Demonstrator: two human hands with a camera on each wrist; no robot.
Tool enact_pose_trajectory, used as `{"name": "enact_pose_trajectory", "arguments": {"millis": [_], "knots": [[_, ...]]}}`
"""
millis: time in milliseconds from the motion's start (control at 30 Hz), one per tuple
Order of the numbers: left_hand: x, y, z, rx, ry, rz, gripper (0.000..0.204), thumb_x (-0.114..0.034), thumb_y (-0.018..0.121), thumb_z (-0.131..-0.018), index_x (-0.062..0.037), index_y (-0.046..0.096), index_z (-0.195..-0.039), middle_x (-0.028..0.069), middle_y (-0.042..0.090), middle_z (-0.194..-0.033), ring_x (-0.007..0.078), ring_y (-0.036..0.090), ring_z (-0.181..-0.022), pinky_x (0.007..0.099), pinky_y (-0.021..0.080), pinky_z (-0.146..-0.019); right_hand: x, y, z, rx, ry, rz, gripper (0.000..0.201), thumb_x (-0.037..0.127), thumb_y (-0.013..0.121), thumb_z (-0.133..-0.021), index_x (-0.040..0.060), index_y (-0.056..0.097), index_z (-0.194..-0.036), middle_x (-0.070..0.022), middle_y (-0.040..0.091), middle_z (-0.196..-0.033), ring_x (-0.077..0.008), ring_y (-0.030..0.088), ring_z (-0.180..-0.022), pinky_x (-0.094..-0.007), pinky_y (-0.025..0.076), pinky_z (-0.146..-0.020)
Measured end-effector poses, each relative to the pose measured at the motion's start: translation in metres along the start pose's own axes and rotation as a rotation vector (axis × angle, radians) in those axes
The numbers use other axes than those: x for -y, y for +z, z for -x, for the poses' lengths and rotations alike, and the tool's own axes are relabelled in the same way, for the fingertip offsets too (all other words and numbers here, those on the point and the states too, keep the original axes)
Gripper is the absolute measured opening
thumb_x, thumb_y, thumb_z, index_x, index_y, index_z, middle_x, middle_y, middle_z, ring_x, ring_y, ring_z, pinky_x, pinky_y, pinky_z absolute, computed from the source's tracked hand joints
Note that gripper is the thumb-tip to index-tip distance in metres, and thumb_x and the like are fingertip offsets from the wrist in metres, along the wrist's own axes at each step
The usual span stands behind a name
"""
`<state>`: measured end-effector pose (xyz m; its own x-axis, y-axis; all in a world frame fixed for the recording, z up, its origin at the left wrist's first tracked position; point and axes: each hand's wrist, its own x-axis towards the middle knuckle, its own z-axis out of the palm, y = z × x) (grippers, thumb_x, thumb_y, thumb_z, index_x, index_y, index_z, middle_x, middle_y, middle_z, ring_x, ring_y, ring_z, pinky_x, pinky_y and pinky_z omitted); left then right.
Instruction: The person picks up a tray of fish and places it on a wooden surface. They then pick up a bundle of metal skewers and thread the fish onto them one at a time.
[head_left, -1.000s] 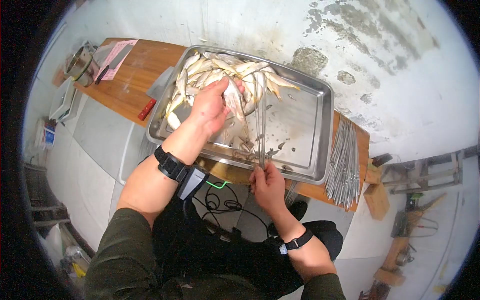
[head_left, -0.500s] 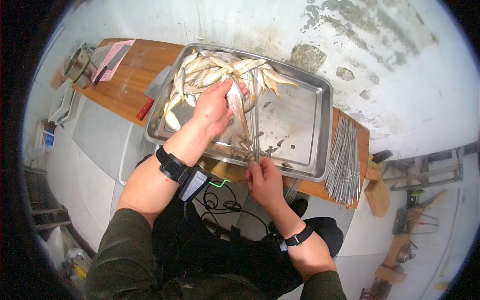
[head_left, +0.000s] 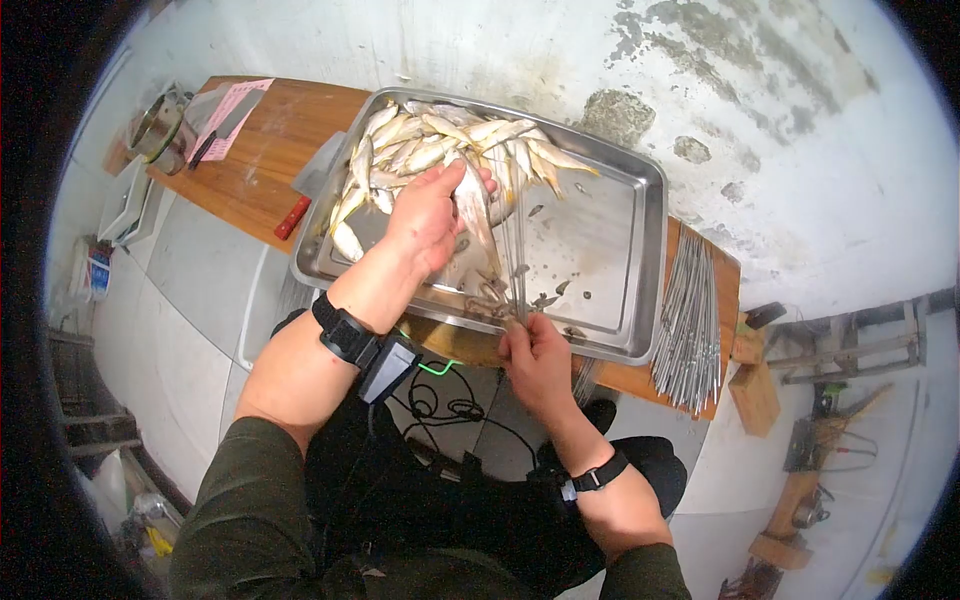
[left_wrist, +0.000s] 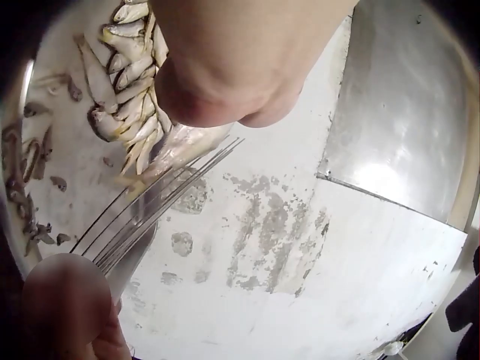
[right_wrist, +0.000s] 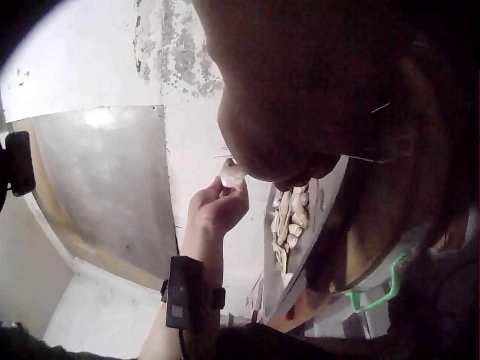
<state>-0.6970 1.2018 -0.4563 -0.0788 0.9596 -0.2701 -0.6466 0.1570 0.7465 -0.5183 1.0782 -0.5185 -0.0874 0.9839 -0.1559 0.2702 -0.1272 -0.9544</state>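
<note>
In the head view my left hand (head_left: 425, 222) holds a pale silvery fish (head_left: 474, 208) over the metal tray (head_left: 610, 250), its tail end pointing toward me. My right hand (head_left: 540, 365), at the tray's near rim, pinches a few thin metal skewers (head_left: 517, 255) by their lower ends. They fan upward beside the fish. From the left wrist the skewers (left_wrist: 161, 210) cross in front of the held fish (left_wrist: 184, 148). The right wrist view has the left hand (right_wrist: 217, 210) gripping the fish, while the right hand (right_wrist: 292, 135) is dark and mostly hides its skewers.
A heap of fish (head_left: 405, 140) fills the tray's far left, with small dark scraps (head_left: 545, 300) near its front. Many skewers (head_left: 688, 320) lie right of the tray on the wooden board (head_left: 290, 120). A red-handled blade (head_left: 292, 218) and a black-handled knife (head_left: 205, 147) lie to the left.
My right hand shifted slightly left and away from me, then back right, and the skewers now look more fanned out. The left hand keeps the same fish almost in place.
</note>
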Motion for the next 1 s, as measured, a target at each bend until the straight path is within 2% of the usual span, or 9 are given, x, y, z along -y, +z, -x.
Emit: {"name": "enact_pose_trajectory", "arguments": {"millis": [267,333,567,667,733,767,833,933,1000], "knots": [[-0.001,-0.007,-0.006,-0.011,-0.009,-0.005,0.032,-0.022,0.041,-0.100,0.0047,0.057,-0.104,0.0118,0.066,-0.093,0.0193,0.064,-0.083,0.0299,0.052,-0.079,0.010,-0.004,0.001,0.006,0.014,-0.035,0.016,0.016,0.052,-0.095,0.0035,0.051,-0.085,-0.0006,0.055,-0.066,-0.0066,0.048,-0.053,-0.0212,0.039,-0.047],[-0.002,-0.013,-0.012,0.001,-0.010,-0.001,0.031,-0.021,0.040,-0.100,0.0047,0.057,-0.104,0.0119,0.066,-0.094,0.0193,0.064,-0.084,0.0298,0.052,-0.079,0.013,-0.005,-0.001,0.023,0.077,-0.114,0.016,0.016,0.051,-0.095,0.0036,0.051,-0.085,-0.0011,0.055,-0.066,-0.0067,0.047,-0.051,-0.0213,0.038,-0.045],[-0.010,-0.017,-0.013,0.070,-0.005,0.036,0.019,-0.013,0.049,-0.096,0.0034,0.057,-0.104,0.0118,0.066,-0.093,0.0184,0.064,-0.083,0.0284,0.053,-0.074,0.000,-0.007,0.000,0.026,0.010,-0.069,0.016,0.016,0.051,-0.095,0.0038,0.050,-0.085,-0.0017,0.055,-0.065,-0.0077,0.048,-0.050,-0.0217,0.037,-0.044],[-0.008,-0.015,-0.013,0.102,0.002,-0.007,0.017,-0.010,0.051,-0.093,0.0020,0.058,-0.103,0.0102,0.066,-0.092,0.0166,0.064,-0.081,0.0265,0.052,-0.071,0.010,-0.010,0.002,0.053,0.148,-0.184,0.014,0.015,0.052,-0.095,0.0030,0.052,-0.088,-0.0014,0.054,-0.066,-0.0078,0.048,-0.049,-0.0218,0.037,-0.044],[-0.007,-0.014,-0.014,0.099,0.015,-0.031,0.016,-0.008,0.052,-0.092,0.0012,0.059,-0.103,0.0091,0.066,-0.092,0.0157,0.064,-0.081,0.0254,0.052,-0.069,-0.001,-0.011,0.000,-0.046,-0.017,0.022,0.015,0.015,0.054,-0.094,0.0009,0.056,-0.093,-0.0016,0.057,-0.069,-0.0078,0.050,-0.053,-0.0225,0.040,-0.049],[-0.006,-0.016,-0.016,0.115,0.024,-0.050,0.015,-0.008,0.053,-0.092,0.0005,0.059,-0.103,0.0081,0.067,-0.092,0.0146,0.063,-0.080,0.0250,0.052,-0.069,-0.001,-0.012,0.000,-0.049,-0.016,0.021,0.015,0.015,0.054,-0.094,0.0009,0.056,-0.093,-0.0016,0.057,-0.069,-0.0078,0.050,-0.053,-0.0225,0.040,-0.049],[-0.004,-0.018,-0.019,0.132,0.029,-0.071,0.015,-0.008,0.054,-0.091,-0.0003,0.059,-0.104,0.0071,0.067,-0.092,0.0136,0.063,-0.080,0.0245,0.052,-0.069,-0.001,-0.014,-0.001,-0.151,-0.208,0.198,0.017,0.016,0.059,-0.091,-0.0005,0.060,-0.096,-0.0021,0.059,-0.071,-0.0078,0.051,-0.059,-0.0240,0.042,-0.055],[0.001,-0.021,-0.024,0.094,0.045,-0.115,0.015,-0.009,0.055,-0.091,-0.0030,0.060,-0.104,0.0061,0.067,-0.091,0.0100,0.062,-0.078,0.0203,0.048,-0.062,0.006,-0.016,-0.002,-0.163,-0.188,0.239,0.019,0.016,0.062,-0.088,-0.0014,0.062,-0.094,-0.0050,0.061,-0.072,-0.0092,0.052,-0.063,-0.0256,0.043,-0.060],[0.004,-0.020,-0.026,0.021,0.049,-0.094,0.015,-0.011,0.056,-0.091,-0.0059,0.062,-0.104,0.0042,0.067,-0.090,0.0063,0.060,-0.073,0.0177,0.040,-0.052,0.006,-0.017,-0.003,-0.177,-0.229,0.256,0.019,0.016,0.063,-0.088,-0.0015,0.062,-0.093,-0.0062,0.061,-0.071,-0.0102,0.052,-0.063,-0.0264,0.043,-0.060]]}}
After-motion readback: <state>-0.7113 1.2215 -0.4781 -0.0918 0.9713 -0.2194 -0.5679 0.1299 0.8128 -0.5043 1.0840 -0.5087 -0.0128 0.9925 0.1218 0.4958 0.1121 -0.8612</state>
